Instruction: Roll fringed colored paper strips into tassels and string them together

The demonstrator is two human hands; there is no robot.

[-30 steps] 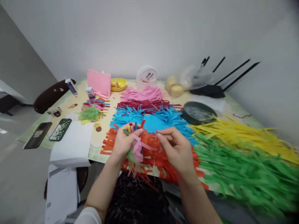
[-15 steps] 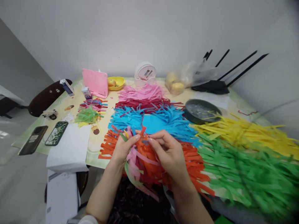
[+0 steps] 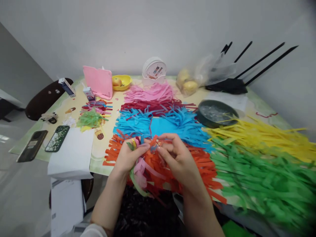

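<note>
My left hand (image 3: 128,157) is closed around a bundle of coloured paper strips (image 3: 140,172), with pink and pale green tails hanging below it and short coloured ends sticking out above the thumb. Facing it, my right hand (image 3: 181,161) has thumb and forefinger pinched at the end of an orange strip (image 3: 154,141). A small clear, bluish bit shows by these fingertips; whether they grip it or the strip I cannot make out. Both hands hover over a spread of orange strips (image 3: 206,174). Just beyond lie blue strips (image 3: 130,123) around a blue sheet (image 3: 161,126).
Dark red (image 3: 145,107) and pink strips (image 3: 148,93) lie farther back; yellow (image 3: 269,133) and green strips (image 3: 261,181) cover the right. A dark bowl (image 3: 201,119) holds clear plastic bits. Phones (image 3: 33,145), a pink tablet case (image 3: 98,82) and a small mixed strip pile (image 3: 90,118) are left.
The view has shifted slightly, so the background items sit a little differently. Both hands stay close together at the bundle, with the right fingertips moved only slightly.
</note>
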